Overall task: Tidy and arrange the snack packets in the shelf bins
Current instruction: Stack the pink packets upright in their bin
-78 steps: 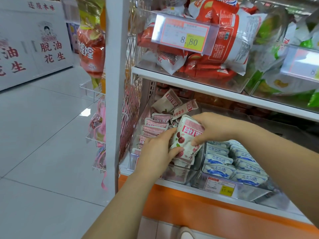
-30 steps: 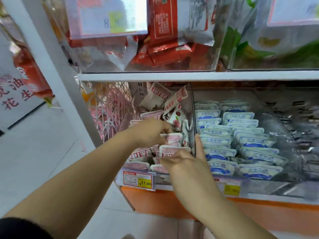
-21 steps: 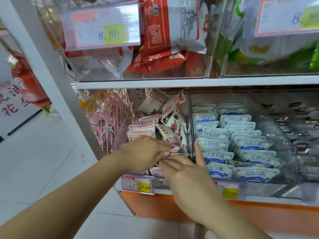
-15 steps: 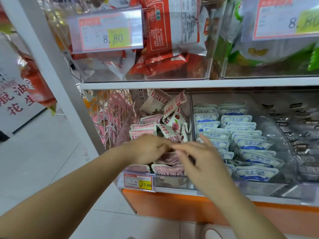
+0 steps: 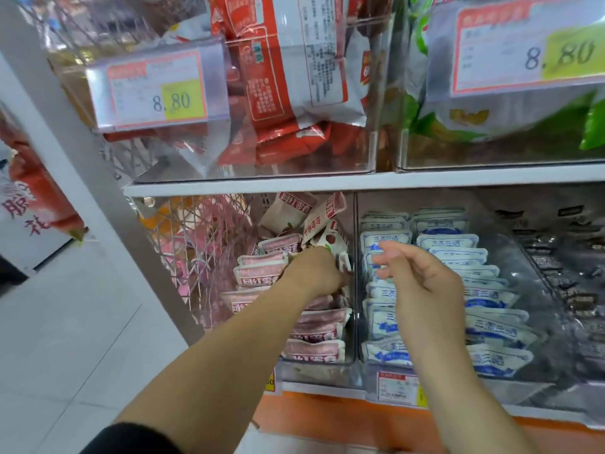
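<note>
Pink-and-white snack packets [image 5: 315, 349] lie in rows in a clear bin [image 5: 319, 370] on the lower shelf, with loose ones [image 5: 322, 217] piled crooked at the back. My left hand [image 5: 312, 273] reaches into this bin, fingers curled down on a white-and-pink packet [image 5: 331, 243] among the loose ones; the fingertips are hidden. In the neighbouring bin, blue-and-white packets [image 5: 499, 330] lie in neat rows. My right hand [image 5: 422, 283] hovers above them, fingers loosely apart and holding nothing.
The upper shelf board [image 5: 327, 183] hangs low over the bins and carries clear bins of red packets [image 5: 294, 93] and green packets [image 5: 458, 126]. A white post [image 5: 82, 191] and wire rack [image 5: 203, 257] stand left. Dark packets [image 5: 573, 283] fill the right bin.
My hands have parted from the front pink packets. The left hand moved back to the loose packets; the right hand lifted away to above the blue packets, empty.
</note>
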A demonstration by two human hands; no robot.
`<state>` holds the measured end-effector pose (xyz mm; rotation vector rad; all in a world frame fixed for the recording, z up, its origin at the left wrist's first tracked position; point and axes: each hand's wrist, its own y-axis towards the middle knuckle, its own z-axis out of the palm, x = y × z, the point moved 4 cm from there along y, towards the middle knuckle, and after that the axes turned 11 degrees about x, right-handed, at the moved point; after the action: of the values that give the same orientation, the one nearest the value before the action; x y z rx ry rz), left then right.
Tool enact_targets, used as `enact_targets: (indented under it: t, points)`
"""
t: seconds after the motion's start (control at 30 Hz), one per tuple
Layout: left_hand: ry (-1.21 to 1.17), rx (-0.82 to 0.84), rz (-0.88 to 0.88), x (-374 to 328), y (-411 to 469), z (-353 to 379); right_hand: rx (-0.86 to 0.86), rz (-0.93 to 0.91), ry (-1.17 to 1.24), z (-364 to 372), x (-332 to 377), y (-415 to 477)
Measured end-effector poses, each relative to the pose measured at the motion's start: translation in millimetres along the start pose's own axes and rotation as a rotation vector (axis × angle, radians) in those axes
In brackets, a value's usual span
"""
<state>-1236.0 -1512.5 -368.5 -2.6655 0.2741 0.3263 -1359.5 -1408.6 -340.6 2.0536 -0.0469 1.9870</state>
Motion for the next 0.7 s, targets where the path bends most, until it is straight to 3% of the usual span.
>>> enact_targets:
  t: [0.07,0.2,0.4,0.57,0.7]
  points:
    - [-0.073,-0.033,0.022,-1,-6,-4,-0.007,0.011,0.035,0,-2,5]
    - [-0.593,-0.119,0.106,14,-26,-20,0.002,0.023,0.072,2,-2,8]
    - [-0.955,-0.222,0.308,30,-71,-37,0.115,0.064,0.065,11,-7,11]
    - [-1.437,-0.079,0.258,24,-86,-28,0.298,-0.013,0.06,19,4,4]
    - [-1.606,0.046,0.189,25,-87,-30,0.554,-0.176,-0.183,23,14,-3]
